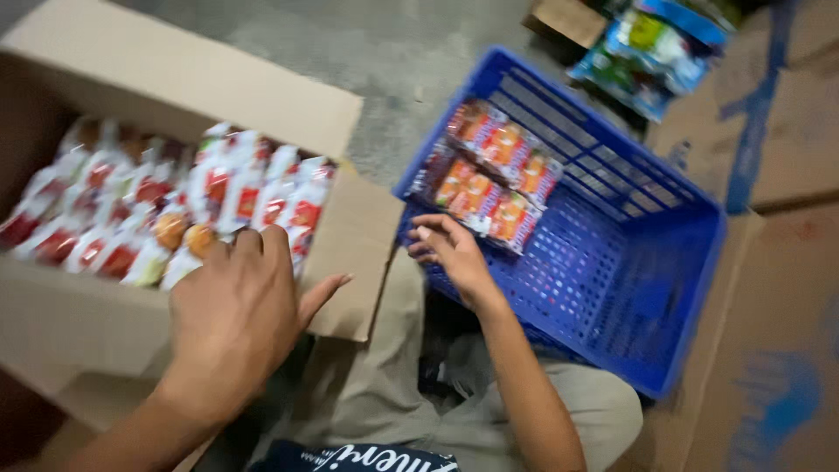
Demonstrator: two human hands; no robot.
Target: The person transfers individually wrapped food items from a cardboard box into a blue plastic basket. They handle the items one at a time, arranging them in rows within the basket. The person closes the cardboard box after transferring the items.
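- Left hand: nearest item; fingers spread and curled, resting on the front row of red-and-white snack packets at the near wall of the cardboard box. Whether it pinches a packet cannot be told; the fingertips are hidden among the wrappers.
- Right hand: fingers loosely bent, holding nothing, touching the near rim of the blue plastic crate, just beside the orange packets lying inside it.
- Cardboard box: open, flaps out, packed tight with packets standing on edge.
- Blue plastic crate: tilted, mostly bare, with one small cluster of orange packets at its near-left end.
- Risk, as a judgement: the crate sits tilted, so the packets may slide down; the tightly packed row could drag neighbours out when one is pulled.
- Farther off: colourful bagged goods on flattened cardboard, concrete floor beyond.
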